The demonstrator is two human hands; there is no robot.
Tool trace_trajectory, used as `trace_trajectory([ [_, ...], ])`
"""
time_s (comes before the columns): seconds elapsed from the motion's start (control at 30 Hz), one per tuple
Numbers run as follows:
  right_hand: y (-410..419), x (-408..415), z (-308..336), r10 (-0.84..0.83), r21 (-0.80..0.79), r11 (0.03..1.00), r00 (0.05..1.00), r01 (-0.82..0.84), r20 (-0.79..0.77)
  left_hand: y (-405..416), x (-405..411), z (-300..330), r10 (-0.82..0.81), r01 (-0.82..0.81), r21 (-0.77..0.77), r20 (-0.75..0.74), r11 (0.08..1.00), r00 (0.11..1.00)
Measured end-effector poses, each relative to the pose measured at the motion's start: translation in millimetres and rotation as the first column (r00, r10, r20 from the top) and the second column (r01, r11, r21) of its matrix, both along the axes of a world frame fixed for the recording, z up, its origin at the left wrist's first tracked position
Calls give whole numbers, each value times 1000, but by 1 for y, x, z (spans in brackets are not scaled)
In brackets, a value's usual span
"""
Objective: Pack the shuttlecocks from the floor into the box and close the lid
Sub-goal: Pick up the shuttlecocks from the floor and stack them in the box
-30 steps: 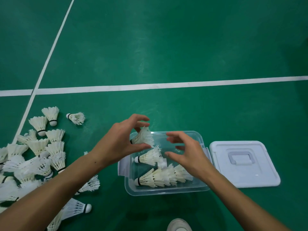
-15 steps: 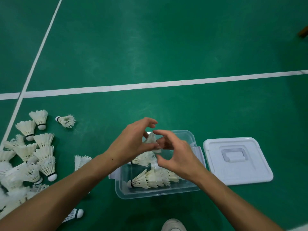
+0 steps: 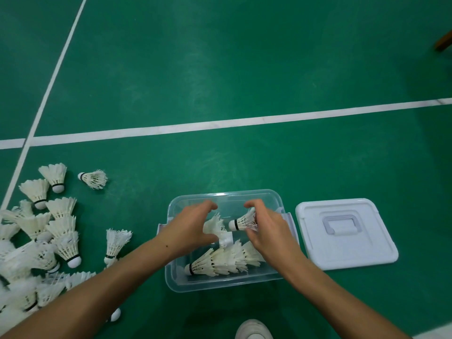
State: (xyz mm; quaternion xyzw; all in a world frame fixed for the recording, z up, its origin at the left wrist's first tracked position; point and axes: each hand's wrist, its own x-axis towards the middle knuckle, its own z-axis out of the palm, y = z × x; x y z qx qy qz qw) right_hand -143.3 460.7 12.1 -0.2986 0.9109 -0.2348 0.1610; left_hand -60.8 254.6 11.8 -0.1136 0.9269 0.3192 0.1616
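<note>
From the head view, you are in the packing step, with both hands down inside the clear box (image 3: pixel 281 241), which sits on the green floor (image 3: pixel 220 69) in front of you. Your right hand (image 3: pixel 269 231) pinches a single shuttlecock (image 3: pixel 243 222) by its feather skirt, cork tip pointing left, held in the far half of the box. Your left hand (image 3: pixel 188 231) has its fingers curled around the feathers of a second shuttlecock (image 3: pixel 214 225) just beside the first, so both grips are closed on a piece. My guess is that you mean to nest the one in your right hand into the other, cork into skirt, as in the nested row (image 3: pixel 225 261) that already lies along the near wall of the box. That next move would call for lining the cork up with the open skirt and pushing gently, since the feathers look frayed and thin and would likely bend or split under a hard squeeze. Most of the job remains: a large pile of shuttlecocks (image 3: pixel 49 236) lies on the floor to your left, some upright on their corks, some toppled. The white lid (image 3: pixel 347 233) lies flat on the floor just right of the box, handle up, not yet needed.
</note>
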Motion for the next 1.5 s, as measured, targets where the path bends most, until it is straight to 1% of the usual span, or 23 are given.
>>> trace_trajectory([
  [0.13,-13,4,-18,3,79,997,1000,-4,8,12,-8,-17,-62,82,-221,97,972,993],
  [0.23,-24,4,-30,10,88,996,995,-19,101,16,-9,-29,-92,143,-314,173,939,981],
  [0.37,-35,1,-41,-26,60,998,957,9,289,13,-15,-49,-82,126,-321,147,939,986],
  [0.5,-41,-3,-48,-49,64,998,907,24,418,11,-18,-59,-59,101,-296,148,950,987],
  [0.63,-45,-8,-50,-68,82,996,877,33,476,11,-21,-62,11,28,-231,164,973,986],
  [0.73,-41,-10,-50,-82,62,996,853,58,516,13,-21,-55,7,35,-217,190,975,982],
  [0.83,-32,-6,-40,-50,45,998,876,32,480,13,-18,-44,-8,44,-191,186,981,983],
  [0.9,-25,-5,-26,-34,39,999,901,19,433,10,-14,-30,3,12,-156,93,988,996],
  [0.93,-23,-6,-19,-29,30,999,914,18,405,6,-10,-19,29,-27,-109,20,994,999],
  [1.0,-21,-7,-2,-15,10,1000,948,13,318,-6,1,5,119,-112,67,-115,991,986],
  [1.07,-25,-9,15,-2,-36,999,973,11,230,-24,19,27,211,-165,230,-196,959,958],
  [1.13,-37,-10,31,11,-100,995,986,6,165,-47,42,41,297,-221,297,-243,929,923],
  [1.2,-56,-6,42,43,-168,986,991,-22,126,-73,68,50,367,-286,298,-266,911,892],
  [1.3,-91,11,51,131,-234,967,985,-102,113,-113,112,57,448,-385,257,-266,886,853],
  [1.37,-115,26,53,198,-246,955,973,-165,118,-138,142,56,493,-446,223,-256,867,831],
  [1.5,-159,50,50,331,-235,924,939,-301,99,-171,186,39,560,-529,195,-186,826,807],
])
